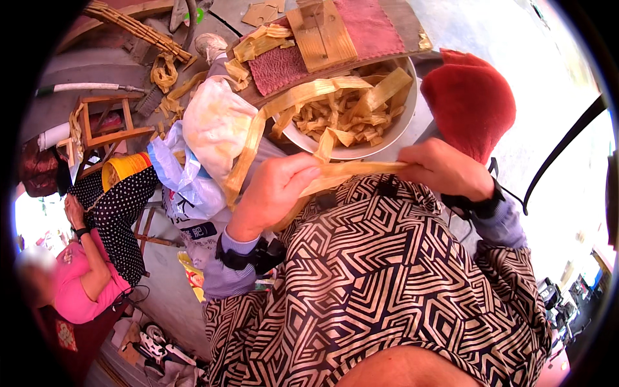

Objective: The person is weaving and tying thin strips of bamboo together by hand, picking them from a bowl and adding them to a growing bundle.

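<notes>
In front of my lap, my left hand (271,190) pinches one end of a flat, ridged yellow strip (361,169). The other end is gripped in my right hand (448,169), so the strip stretches sideways between them. Just beyond lies a wide white basin (411,106) holding many short yellow pieces (342,116). Across its far side rests a long wooden board (412,26) covered partly with red cloth (369,29). On the cloth sits a wooden block (322,39) with a thin slot or blade, too small to tell. Longer strips hang over the basin's left edge.
White cloth (216,126) and a plastic bag (187,174) lie left of the basin. A red padded cover (474,97) is at right. A small wooden stool (106,122) stands at left, near a seated person in pink (84,277). A bundle of sticks (138,29) lies far left.
</notes>
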Motion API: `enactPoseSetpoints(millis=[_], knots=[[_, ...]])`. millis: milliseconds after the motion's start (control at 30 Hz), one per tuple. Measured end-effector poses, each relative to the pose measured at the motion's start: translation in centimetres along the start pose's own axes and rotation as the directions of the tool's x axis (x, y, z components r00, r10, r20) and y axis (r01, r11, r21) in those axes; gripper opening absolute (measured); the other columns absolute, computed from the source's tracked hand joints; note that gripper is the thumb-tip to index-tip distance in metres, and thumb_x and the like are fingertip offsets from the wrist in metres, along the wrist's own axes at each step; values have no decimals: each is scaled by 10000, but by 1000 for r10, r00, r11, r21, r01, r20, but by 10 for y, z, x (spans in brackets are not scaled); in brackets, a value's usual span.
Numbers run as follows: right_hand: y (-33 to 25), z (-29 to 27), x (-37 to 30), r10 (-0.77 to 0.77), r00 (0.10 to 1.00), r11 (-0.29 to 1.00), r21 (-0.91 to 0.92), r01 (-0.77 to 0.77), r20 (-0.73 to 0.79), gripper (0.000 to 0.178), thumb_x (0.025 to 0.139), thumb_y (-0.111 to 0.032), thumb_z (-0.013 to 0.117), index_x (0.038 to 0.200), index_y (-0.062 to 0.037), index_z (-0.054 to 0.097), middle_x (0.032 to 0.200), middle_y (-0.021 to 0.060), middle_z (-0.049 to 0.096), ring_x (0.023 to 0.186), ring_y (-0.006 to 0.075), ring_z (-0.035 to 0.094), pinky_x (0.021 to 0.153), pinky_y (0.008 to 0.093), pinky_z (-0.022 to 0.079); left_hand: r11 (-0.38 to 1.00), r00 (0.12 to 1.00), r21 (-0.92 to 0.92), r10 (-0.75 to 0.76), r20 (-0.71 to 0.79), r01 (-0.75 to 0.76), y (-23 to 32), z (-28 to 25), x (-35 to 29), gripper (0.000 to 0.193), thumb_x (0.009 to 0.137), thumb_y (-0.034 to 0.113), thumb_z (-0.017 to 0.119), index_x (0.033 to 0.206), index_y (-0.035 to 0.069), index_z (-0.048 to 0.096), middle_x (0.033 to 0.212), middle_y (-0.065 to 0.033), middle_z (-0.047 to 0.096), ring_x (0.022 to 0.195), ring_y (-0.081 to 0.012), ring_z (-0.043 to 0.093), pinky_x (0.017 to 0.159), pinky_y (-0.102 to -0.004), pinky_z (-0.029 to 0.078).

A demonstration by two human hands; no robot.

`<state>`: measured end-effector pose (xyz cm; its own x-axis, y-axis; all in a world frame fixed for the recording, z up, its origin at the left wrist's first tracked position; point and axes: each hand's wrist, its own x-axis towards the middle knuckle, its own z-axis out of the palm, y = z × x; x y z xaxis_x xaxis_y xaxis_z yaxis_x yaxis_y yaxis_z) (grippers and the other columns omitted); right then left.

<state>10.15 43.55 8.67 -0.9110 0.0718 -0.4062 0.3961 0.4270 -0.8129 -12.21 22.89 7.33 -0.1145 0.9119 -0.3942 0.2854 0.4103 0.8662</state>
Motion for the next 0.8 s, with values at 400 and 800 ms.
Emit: enactPoseSetpoints(millis=[400, 800], knots=[[-4, 10, 7, -216, 904, 921, -384, 64, -368, 69, 776, -55, 598, 843, -64, 585, 680, 111, 580, 608, 309, 599, 534, 406, 473, 671, 928, 732, 338, -158, -120, -4, 5, 30, 318, 815, 113, 613, 1118, 21, 592, 1041, -157, 623, 1015, -302, 561, 891, -425, 418], [30, 1, 26, 347, 829, 862, 496, -100, -437, 251, 940, -228, 548, 877, 0, 631, 671, 123, 584, 597, 140, 548, 581, 317, 459, 969, 987, -209, 148, 59, -133, 42, 42, 87, 228, 935, 162, 563, 1055, -29, 600, 807, -46, 612, 759, -60, 526, 666, -251, 451]])
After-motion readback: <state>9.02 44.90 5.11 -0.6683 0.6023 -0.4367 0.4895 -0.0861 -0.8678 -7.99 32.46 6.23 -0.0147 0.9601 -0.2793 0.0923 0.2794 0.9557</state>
